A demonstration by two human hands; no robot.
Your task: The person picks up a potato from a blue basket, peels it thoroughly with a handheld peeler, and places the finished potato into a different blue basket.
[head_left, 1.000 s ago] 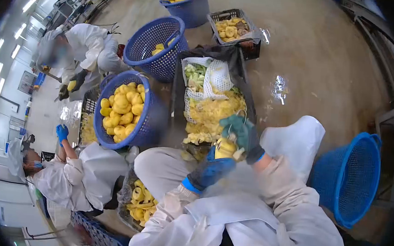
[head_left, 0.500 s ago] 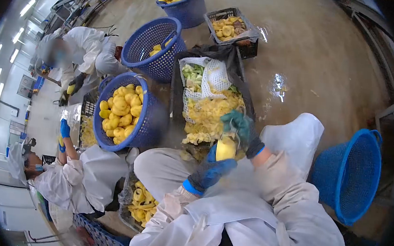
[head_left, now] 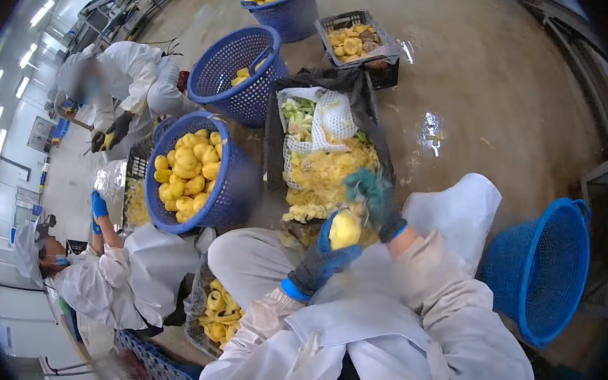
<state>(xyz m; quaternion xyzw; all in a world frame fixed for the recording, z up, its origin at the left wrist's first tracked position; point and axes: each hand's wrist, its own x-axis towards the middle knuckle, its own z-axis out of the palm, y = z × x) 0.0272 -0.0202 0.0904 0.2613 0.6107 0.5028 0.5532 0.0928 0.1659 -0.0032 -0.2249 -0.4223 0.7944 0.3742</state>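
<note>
My left hand [head_left: 321, 263], in a blue and dark glove, is wrapped round a peeled yellow fruit or vegetable [head_left: 345, 230]. Just above and to the right of it, my right hand [head_left: 373, 199] in a green glove is closed and blurred; what it holds cannot be made out. Both hands are over the near edge of a black-lined crate [head_left: 273, 145] with yellow peelings [head_left: 327, 174], green scraps and white netting. To its left stands a purple basket [head_left: 236, 188] full of yellow pieces [head_left: 195, 167].
An empty blue basket [head_left: 537, 269] stands at the right. More purple baskets [head_left: 238, 78] and a small black crate [head_left: 362, 41] are farther off. Two people in white [head_left: 138, 70] work at the left. A crate of yellow scraps [head_left: 219, 315] lies beside my leg.
The yellow piece in my left hand has turned, with its rounded end now facing the camera. My right hand has shifted slightly. The nearer co-worker's hands have come together.
</note>
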